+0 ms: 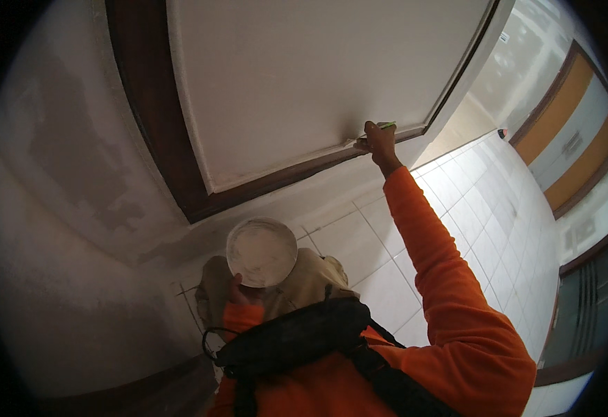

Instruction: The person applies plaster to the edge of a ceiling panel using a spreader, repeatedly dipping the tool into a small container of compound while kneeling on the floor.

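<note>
My right hand [379,139] reaches far out to the right, its fingers closed round a slim tool with a light green handle [387,125]. It looks like a paintbrush, though its working end is mostly hidden. The tool meets the pale strip along the lower inner edge of a dark brown wooden frame [276,182]. Inside that frame is a large off-white panel [304,83]. Low by my knees, my left hand [247,290] grips the rim of a round white bowl [262,250]. Whitish residue or paste covers the bowl's inside.
Patchy plastered wall [75,153] rises at the left. White floor tiles [457,201] stretch away to the right, toward an orange and white panelled door [561,132]. A black bag [297,333] lies across my front, above my bent knees.
</note>
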Available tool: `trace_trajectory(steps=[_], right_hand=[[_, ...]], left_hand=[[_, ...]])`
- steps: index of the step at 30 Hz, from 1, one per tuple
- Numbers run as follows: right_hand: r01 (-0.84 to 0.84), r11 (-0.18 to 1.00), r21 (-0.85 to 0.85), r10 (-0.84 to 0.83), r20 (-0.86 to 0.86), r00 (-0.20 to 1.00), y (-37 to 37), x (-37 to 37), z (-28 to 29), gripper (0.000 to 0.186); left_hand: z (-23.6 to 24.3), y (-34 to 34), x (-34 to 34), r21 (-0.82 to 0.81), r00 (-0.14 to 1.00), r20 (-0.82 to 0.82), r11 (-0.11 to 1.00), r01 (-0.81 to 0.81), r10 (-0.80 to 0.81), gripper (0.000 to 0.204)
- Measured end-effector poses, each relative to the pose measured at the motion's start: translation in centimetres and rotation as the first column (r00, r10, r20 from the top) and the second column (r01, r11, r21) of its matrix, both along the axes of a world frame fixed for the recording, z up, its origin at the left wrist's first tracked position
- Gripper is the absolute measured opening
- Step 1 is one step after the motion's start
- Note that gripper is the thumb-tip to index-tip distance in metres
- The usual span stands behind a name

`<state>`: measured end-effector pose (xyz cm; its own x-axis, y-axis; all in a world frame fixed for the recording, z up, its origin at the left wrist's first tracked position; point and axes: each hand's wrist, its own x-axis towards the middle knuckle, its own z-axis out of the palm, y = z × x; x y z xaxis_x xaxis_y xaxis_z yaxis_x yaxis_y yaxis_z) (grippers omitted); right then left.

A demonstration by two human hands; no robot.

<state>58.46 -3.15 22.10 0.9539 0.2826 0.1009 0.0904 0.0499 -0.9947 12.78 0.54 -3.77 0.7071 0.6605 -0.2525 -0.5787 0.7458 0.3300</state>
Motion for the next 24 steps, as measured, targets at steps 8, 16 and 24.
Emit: trace_trajectory(steps=[8,16,24], right_hand=[[0.143,0.979,-0.148,-0.119,0.163,0.98,3.6,4.7,-3.3,0.041],[0.187,0.767,0.614,-0.168,-0.089,0.982,-4.1,2.9,0.9,0.022],[0.31,0.937,0.163,-0.343,0.605,0.718,-3.9,0.2,-6.6,0.052]], left_hand=[[0.5,-0.2,0.7,0.047,0.994,0.094,0.998,0.046,-0.05,0.078],[0.6,-0.3,0.0,-0.029,0.994,0.1,0.998,0.053,-0.05,0.079],[1.4,-0.2,0.7,0.07,0.992,0.051,0.991,0.11,-0.114,0.075]])
